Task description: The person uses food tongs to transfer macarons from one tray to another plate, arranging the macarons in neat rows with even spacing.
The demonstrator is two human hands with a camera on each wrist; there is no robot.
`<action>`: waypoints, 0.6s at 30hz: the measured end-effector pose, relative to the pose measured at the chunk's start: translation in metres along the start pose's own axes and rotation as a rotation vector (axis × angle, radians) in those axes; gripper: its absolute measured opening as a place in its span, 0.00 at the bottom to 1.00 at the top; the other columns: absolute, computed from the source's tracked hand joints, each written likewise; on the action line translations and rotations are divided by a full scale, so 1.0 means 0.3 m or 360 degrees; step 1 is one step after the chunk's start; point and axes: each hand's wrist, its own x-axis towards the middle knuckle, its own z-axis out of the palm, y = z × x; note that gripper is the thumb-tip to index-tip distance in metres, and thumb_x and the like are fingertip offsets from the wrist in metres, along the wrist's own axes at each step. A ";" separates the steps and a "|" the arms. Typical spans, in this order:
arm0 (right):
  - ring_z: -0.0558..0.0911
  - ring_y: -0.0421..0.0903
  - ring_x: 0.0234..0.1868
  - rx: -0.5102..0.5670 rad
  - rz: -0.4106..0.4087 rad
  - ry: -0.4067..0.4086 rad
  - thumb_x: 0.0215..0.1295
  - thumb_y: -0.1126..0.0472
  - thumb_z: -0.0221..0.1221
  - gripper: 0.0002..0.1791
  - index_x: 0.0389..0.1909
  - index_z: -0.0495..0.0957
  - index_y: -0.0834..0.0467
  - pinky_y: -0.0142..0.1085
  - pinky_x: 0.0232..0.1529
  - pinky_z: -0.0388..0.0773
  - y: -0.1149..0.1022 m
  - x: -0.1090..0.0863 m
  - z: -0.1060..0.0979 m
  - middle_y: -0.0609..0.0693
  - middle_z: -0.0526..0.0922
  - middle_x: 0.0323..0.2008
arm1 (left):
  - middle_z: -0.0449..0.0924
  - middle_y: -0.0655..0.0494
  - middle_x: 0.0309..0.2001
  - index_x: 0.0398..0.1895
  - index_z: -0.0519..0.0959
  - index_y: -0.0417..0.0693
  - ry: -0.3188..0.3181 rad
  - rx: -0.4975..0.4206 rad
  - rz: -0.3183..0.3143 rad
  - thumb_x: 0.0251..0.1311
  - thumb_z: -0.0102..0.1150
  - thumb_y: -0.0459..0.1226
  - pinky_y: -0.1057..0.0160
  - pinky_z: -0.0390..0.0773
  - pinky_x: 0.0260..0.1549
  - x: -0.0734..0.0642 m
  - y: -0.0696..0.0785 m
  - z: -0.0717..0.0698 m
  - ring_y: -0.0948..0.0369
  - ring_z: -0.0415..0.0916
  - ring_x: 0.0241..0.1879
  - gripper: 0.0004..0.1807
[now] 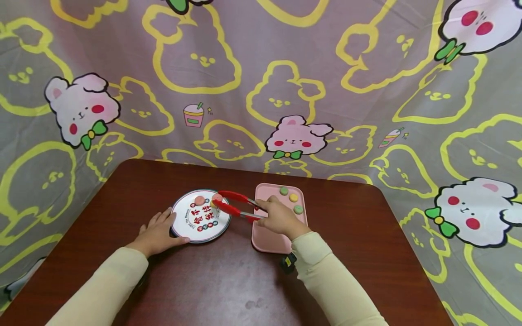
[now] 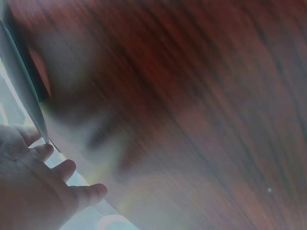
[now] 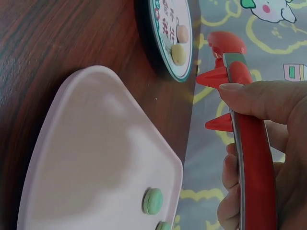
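Here's the right hand [image 1: 281, 218] with the red tongs [image 1: 228, 208] in its grip, fingers and thumb wrapped round the arms; the arms stand partly apart, tips over the plate's right side; whether those tips pinch anything, I can't tell. On the white plate [image 1: 220, 224] sits a pink macaron [image 1: 199, 200], left of the tips; the right wrist view picks out a yellowish macaron [image 3: 178, 54] too, near the rim; meanwhile the left hand [image 1: 157, 233] is spread along the plate's left and near edge, steadying rather than clasping. Three more pieces, two green and one yellow, lie on the pink tray [image 1: 265, 242] to the right.

As for handling: the macarons look light and probably brittle-shelled, liable to crack under a hard squeeze or slip from smooth tips; the kindest hold looks level round the sides; the plate seems stiff, perhaps slick, best held by its rim.
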 end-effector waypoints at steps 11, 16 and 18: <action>0.74 0.47 0.32 -0.0040 0.0008 -0.0052 0.54 0.57 0.69 0.35 0.65 0.72 0.54 0.42 0.33 0.74 -0.045 0.032 0.024 0.57 0.75 0.44 | 0.45 0.29 0.72 0.71 0.54 0.30 -0.0011 0.0006 -0.0021 0.42 0.60 0.71 0.22 0.44 0.57 0.002 0.003 -0.003 0.30 0.40 0.68 0.66; 0.75 0.46 0.31 -0.0039 -0.0002 -0.0080 0.55 0.56 0.68 0.35 0.65 0.71 0.54 0.41 0.32 0.74 -0.064 0.040 0.038 0.57 0.75 0.45 | 0.45 0.29 0.72 0.71 0.54 0.30 -0.0011 0.0000 -0.0029 0.42 0.61 0.71 0.23 0.44 0.57 0.002 0.005 0.000 0.30 0.40 0.68 0.65; 0.75 0.46 0.31 -0.0038 -0.0011 -0.0079 0.55 0.56 0.68 0.34 0.65 0.72 0.54 0.40 0.32 0.75 -0.070 0.042 0.043 0.58 0.75 0.45 | 0.45 0.29 0.72 0.71 0.54 0.30 -0.0010 -0.0002 -0.0035 0.42 0.61 0.70 0.23 0.44 0.57 0.001 0.006 0.001 0.30 0.40 0.68 0.65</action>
